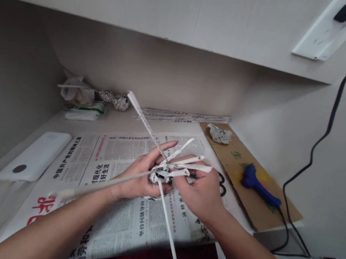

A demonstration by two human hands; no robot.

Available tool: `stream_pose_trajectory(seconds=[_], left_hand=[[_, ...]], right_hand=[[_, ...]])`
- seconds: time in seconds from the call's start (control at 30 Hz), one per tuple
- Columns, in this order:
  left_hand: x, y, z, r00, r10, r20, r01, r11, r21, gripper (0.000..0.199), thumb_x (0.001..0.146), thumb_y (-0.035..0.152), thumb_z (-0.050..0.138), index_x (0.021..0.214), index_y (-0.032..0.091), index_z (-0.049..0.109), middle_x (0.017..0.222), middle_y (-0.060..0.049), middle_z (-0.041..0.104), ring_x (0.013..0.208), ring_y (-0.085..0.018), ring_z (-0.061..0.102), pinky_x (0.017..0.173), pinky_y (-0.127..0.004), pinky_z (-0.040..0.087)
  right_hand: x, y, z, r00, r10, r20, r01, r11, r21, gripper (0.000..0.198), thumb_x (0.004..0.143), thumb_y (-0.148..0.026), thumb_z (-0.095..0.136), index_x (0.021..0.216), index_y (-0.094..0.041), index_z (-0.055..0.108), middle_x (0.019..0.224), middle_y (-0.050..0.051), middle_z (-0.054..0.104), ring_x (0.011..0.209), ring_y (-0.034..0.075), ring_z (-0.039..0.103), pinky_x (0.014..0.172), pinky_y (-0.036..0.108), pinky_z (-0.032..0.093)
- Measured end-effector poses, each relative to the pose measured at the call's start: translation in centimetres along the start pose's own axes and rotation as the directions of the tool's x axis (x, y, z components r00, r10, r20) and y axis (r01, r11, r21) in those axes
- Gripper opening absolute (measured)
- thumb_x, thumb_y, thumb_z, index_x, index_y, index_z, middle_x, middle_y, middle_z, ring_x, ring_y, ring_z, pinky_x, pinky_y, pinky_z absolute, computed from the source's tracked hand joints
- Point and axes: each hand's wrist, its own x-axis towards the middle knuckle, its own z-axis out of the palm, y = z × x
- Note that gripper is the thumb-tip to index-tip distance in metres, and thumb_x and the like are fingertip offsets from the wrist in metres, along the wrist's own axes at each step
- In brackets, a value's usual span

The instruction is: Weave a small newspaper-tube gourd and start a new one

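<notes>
A small woven piece made of rolled newspaper is held over the spread newspaper. Its paper strips fan out: one long strip points up and away, another long strip runs down toward me, and a third crosses my left forearm. Several shorter ends stick out to the right. My left hand is wrapped round the woven piece from the left. On the other side, my right hand has its fingers closed at the short strips; its fingertips are partly hidden behind them.
Right of the newspaper, a cardboard sheet bears a blue glue gun and crumpled paper. Black scissor handles show behind my right hand. Rolled paper sticks lie at the back wall. A white power bank lies left. A black cord hangs right.
</notes>
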Motion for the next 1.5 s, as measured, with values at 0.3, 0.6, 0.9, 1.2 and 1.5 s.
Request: stream_pose_trajectory(seconds=[0.3,0.6,0.9,1.2,1.5], left_hand=[[0.1,0.0,0.0,1.0,-0.002,0.009,0.003,0.991,-0.131,0.093,0.073,0.018,0.073,0.147,0.027,0.019,0.089,-0.001,0.057,0.072,-0.013,0.055,0.069,-0.027,0.049],[0.1,-0.3,-0.1,0.999,-0.03,-0.021,0.026,0.981,-0.192,0.092,0.072,0.02,0.074,0.147,0.028,0.021,0.108,-0.006,0.06,0.093,-0.019,0.06,0.081,-0.032,0.049],[0.0,-0.6,-0.2,0.998,0.0,-0.066,-0.011,0.987,-0.162,0.071,0.069,0.018,0.076,0.128,0.023,0.039,0.1,-0.003,0.062,0.087,-0.018,0.061,0.078,-0.031,0.05],[0.0,-0.5,-0.2,0.993,0.046,-0.106,-0.052,0.998,-0.048,0.048,0.065,0.021,0.078,0.102,0.02,0.047,0.091,-0.001,0.062,0.081,-0.016,0.06,0.073,-0.028,0.049],[0.0,-0.5,-0.2,0.997,0.039,-0.059,-0.044,0.994,-0.095,0.056,0.068,0.02,0.077,0.112,0.023,0.043,0.095,-0.001,0.059,0.083,-0.014,0.057,0.075,-0.027,0.048]], right_hand=[[0.5,0.9,0.8,0.985,0.173,0.028,-0.175,0.956,0.234,0.005,0.081,-0.021,0.061,0.084,-0.019,0.064,0.08,0.002,0.069,0.075,0.016,0.065,0.07,0.03,0.051],[0.5,0.9,0.6,0.997,0.082,0.003,-0.08,0.96,0.269,0.005,0.081,-0.02,0.063,0.085,-0.02,0.06,0.075,-0.001,0.063,0.069,0.013,0.059,0.064,0.028,0.048],[0.0,0.6,-0.1,0.996,-0.093,0.002,0.092,0.983,0.159,0.006,0.08,-0.015,0.064,0.082,-0.02,0.065,0.08,0.001,0.067,0.073,0.015,0.062,0.066,0.03,0.049],[-0.2,0.8,-1.0,0.963,-0.266,0.039,0.261,0.96,0.106,0.013,0.077,-0.009,0.066,0.083,-0.021,0.066,0.08,0.002,0.068,0.076,0.016,0.062,0.07,0.034,0.05],[-0.5,0.8,-0.5,0.992,-0.125,0.004,0.124,0.984,0.126,0.007,0.079,-0.014,0.065,0.082,-0.02,0.064,0.077,0.0,0.066,0.07,0.014,0.06,0.065,0.03,0.048]])
